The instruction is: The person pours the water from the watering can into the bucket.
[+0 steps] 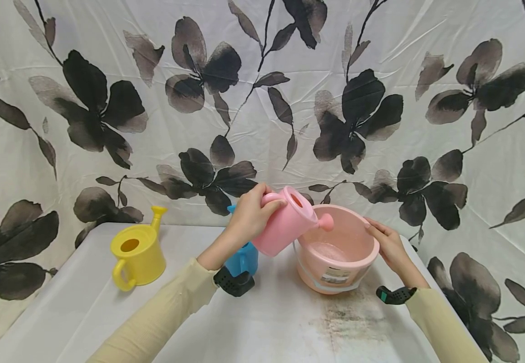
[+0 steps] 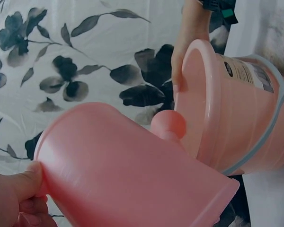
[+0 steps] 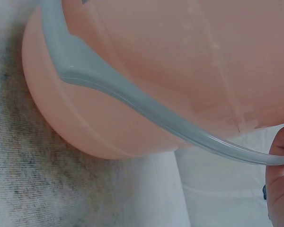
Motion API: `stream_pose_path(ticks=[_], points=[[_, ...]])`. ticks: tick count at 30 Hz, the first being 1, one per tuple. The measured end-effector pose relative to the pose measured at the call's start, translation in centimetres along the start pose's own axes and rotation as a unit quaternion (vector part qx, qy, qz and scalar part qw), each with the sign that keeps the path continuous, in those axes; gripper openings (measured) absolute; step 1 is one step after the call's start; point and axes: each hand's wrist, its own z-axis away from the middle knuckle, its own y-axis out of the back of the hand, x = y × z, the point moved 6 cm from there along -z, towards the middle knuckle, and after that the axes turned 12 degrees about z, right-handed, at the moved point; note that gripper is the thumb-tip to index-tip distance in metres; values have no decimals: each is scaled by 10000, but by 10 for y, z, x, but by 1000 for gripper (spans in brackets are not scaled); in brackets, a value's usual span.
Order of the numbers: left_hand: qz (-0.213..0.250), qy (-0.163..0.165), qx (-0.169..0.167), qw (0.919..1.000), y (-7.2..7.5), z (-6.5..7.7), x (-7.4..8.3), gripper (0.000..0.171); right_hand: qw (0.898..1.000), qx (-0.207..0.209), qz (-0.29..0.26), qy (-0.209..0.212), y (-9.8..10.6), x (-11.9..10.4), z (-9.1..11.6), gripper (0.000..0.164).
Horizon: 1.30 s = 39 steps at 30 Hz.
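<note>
A pink watering can [image 1: 280, 229] is tilted in the air, gripped by its handle in my left hand [image 1: 249, 214]. Its round spout head [image 2: 168, 124] lies over the near left rim of a light pink bucket [image 1: 318, 263]. The bucket stands on the table with its grey handle [image 3: 146, 111] hanging down. At the bucket's right rim my right hand [image 1: 391, 247] pinches the edge. Whether any water comes from the spout cannot be made out.
A blue watering can [image 1: 244, 260] stands partly hidden behind my left arm. To the left, a yellow watering can [image 1: 143, 257] stands upright on the white table [image 1: 271, 312]. Dark stains [image 1: 350, 320] mark the tabletop before the bucket. Flower-printed cloth [image 1: 285, 65] hangs behind.
</note>
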Motion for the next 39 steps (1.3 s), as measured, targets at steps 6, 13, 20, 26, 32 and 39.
stream_pose_path(ticks=[6, 13, 20, 26, 32, 39], points=[[11, -1, -28, 10000, -1, -1, -1, 24, 10000, 17, 23, -9, 0, 0, 0, 66], [32, 23, -27, 10000, -1, -1, -1, 24, 9999, 27, 96, -39, 1, 0, 1, 66], [7, 18, -25, 10000, -1, 0, -1, 24, 9999, 5, 146, -87, 1, 1, 1, 67], [17, 8, -38, 10000, -2, 0, -2, 24, 9998, 3, 179, -92, 1, 1, 1, 66], [10, -38, -1, 10000, -1, 0, 1, 24, 9998, 3, 174, -107, 1, 2, 0, 66], [5, 8, -36, 10000, -1, -1, 2, 24, 9998, -6, 168, -122, 1, 2, 0, 66]])
